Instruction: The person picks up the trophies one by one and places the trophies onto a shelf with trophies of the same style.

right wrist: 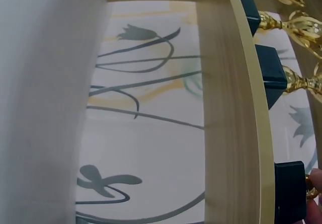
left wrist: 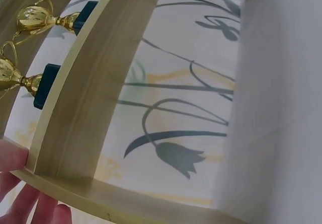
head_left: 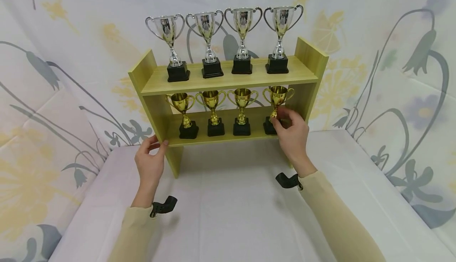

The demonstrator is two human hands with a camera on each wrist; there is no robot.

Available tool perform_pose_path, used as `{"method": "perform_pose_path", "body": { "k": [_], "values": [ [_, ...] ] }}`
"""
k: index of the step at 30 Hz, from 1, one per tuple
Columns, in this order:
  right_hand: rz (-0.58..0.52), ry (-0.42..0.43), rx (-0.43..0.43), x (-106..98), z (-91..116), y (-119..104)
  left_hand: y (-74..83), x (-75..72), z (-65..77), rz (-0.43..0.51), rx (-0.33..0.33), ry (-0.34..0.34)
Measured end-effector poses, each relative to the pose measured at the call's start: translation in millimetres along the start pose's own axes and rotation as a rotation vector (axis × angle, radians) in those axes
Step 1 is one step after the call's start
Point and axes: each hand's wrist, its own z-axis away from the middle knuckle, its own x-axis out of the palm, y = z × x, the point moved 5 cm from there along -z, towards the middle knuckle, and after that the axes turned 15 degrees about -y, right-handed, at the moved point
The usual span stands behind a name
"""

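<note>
My right hand (head_left: 293,137) pinches the stem of the rightmost gold trophy cup (head_left: 278,95) on the lower board of a light wooden two-tier shelf (head_left: 228,82). In the right wrist view that cup's black base (right wrist: 290,193) sits at the board's front edge, fingertips on the gold stem. At the other end, my left hand (head_left: 150,163) holds the shelf's left side panel, thumb at the front by the lower board and fingers around the outside. More gold trophies (head_left: 211,100) with black bases line the lower board to the left of the held one.
Several silver trophies (head_left: 243,19) stand in a row on the shelf's upper board. The shelf rests on a white-covered table (head_left: 228,206). A flower-printed cloth (head_left: 356,36) hangs behind and at both sides. Black wrist mounts (head_left: 164,205) stick out inward from both wrists.
</note>
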Motion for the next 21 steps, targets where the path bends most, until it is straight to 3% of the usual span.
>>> {"method": "perform_pose_path", "body": {
  "k": [9, 15, 21],
  "values": [
    [0.038, 0.009, 0.003, -6.8, 3.6, -1.9, -1.5, -4.5, 0.5, 0.008, 0.028, -0.008],
    [0.007, 0.017, -0.012, -9.7, 8.0, -1.6, 0.4, -7.6, 2.2, 0.029, 0.070, 0.002],
    [-0.014, 0.019, -0.031, -13.2, 14.2, -9.6, 27.5, -10.2, 11.1, 0.005, 0.077, -0.005]
  ]
}}
